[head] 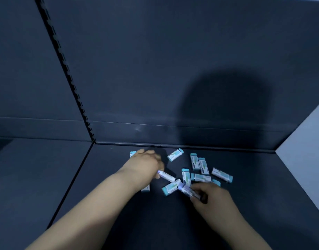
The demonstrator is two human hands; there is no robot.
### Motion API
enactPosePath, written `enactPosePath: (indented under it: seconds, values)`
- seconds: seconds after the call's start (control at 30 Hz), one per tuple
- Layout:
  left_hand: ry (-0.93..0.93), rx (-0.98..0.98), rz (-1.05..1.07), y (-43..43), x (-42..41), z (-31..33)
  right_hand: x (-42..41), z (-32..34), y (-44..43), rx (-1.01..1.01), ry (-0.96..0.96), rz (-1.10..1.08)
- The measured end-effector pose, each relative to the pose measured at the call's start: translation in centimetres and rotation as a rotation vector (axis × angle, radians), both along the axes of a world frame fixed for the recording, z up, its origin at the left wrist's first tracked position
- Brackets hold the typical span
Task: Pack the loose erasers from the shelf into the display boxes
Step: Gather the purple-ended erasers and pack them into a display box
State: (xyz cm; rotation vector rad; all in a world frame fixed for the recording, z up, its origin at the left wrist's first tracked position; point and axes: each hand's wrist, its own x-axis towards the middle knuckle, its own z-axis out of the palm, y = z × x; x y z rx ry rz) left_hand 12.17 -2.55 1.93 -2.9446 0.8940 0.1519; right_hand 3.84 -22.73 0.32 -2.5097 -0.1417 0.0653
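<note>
Head view, left to right: your left hand reaches across the dark shelf, fingers seemingly curled round a first eraser whose white end pokes toward the pile; probably you are collecting several per trip. Loose erasers lie flat mid-shelf near the back wall, with white sleeves and teal ends, some touching or overlapping. Your right hand pinches a second eraser at the pile's near edge, held askew. No display box visible.
</note>
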Motion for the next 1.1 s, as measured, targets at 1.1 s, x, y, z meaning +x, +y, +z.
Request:
enactPosePath:
  seconds: [1.1]
  values:
    - [-0.072, -0.434, 0.386, 0.8, -12.3, -5.2, -1.0, -2.4, 3.3, -0.061, -0.083, 0.238]
